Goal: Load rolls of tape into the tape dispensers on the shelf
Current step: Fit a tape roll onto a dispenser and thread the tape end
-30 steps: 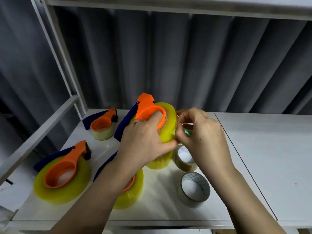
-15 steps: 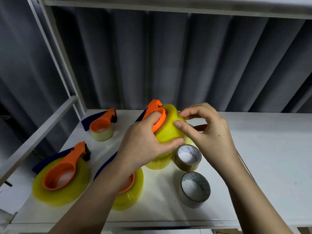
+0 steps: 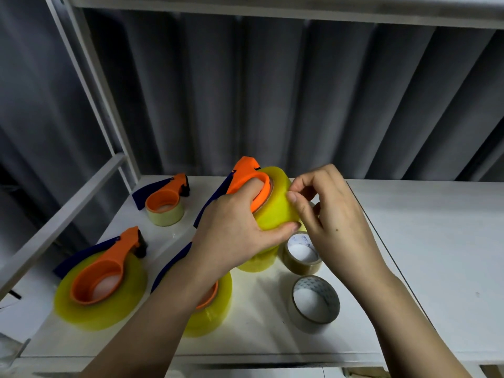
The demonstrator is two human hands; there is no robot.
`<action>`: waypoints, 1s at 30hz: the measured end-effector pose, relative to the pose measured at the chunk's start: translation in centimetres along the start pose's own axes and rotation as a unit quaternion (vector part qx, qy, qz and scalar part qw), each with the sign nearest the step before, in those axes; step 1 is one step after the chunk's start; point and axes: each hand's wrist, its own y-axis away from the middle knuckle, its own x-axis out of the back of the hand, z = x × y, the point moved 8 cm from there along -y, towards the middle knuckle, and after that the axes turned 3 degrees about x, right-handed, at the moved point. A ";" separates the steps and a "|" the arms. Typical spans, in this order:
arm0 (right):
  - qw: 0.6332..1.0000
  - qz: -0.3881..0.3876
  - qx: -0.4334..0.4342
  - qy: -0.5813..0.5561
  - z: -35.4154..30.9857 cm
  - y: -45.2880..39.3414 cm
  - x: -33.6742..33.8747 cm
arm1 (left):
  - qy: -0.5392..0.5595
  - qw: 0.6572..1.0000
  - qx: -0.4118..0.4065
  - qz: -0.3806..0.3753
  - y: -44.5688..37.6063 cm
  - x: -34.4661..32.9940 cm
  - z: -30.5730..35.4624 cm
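I have my left hand [image 3: 231, 236] wrapped around the yellow tape roll [image 3: 275, 208], thumb hooked into the orange dispenser [image 3: 249, 178] that sits in its core, so roll and dispenser are lifted together above the middle of the shelf [image 3: 436, 241]. My right hand [image 3: 330, 214] is against the roll's outer face, thumb and curled fingers closed together as if pinching at the tape's surface; whether a loose end is actually caught there I cannot tell.

By my reading, this roll is already seated and I am at the step of finding the free end to feed toward the cutter at the dispenser's tip.

Three other loaded dispensers lie flat on the shelf: a small one [image 3: 166, 203] near the back left corner, a large yellow one [image 3: 101, 285] by the left edge, and a third [image 3: 210, 306] mostly hidden under my left forearm near the front edge. Two bare brownish rolls stand near the front, one [image 3: 301, 255] just below my right hand, the other [image 3: 316, 304] closer to the front edge.

Next I would need to lift the tape end cleanly with a fingernail, steadying the roll with my left hand so it does not spin.
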 end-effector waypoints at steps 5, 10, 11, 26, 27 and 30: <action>0.999 0.041 -0.006 0.032 0.0 0.5 -0.1 | 0.007 1.000 0.005 -0.019 0.1 -0.2 0.1; 0.992 0.098 -0.060 0.044 1.0 0.5 1.0 | 0.096 0.993 0.026 -0.067 0.3 -1.2 -0.3; 0.993 0.090 -0.061 0.033 1.2 0.3 1.1 | 0.128 0.988 0.040 -0.079 0.4 -1.4 -0.5; 0.962 -0.022 -0.098 -0.254 1.4 -0.8 2.0 | 0.212 0.968 0.070 -0.115 0.5 -1.2 -0.9; 0.963 -0.022 -0.102 -0.250 1.4 -0.7 1.9 | 0.215 0.968 0.067 -0.114 0.4 -1.2 -0.8; 0.981 0.001 -0.080 -0.176 1.2 -0.7 1.7 | 0.220 0.967 0.057 -0.118 0.4 -1.3 -0.6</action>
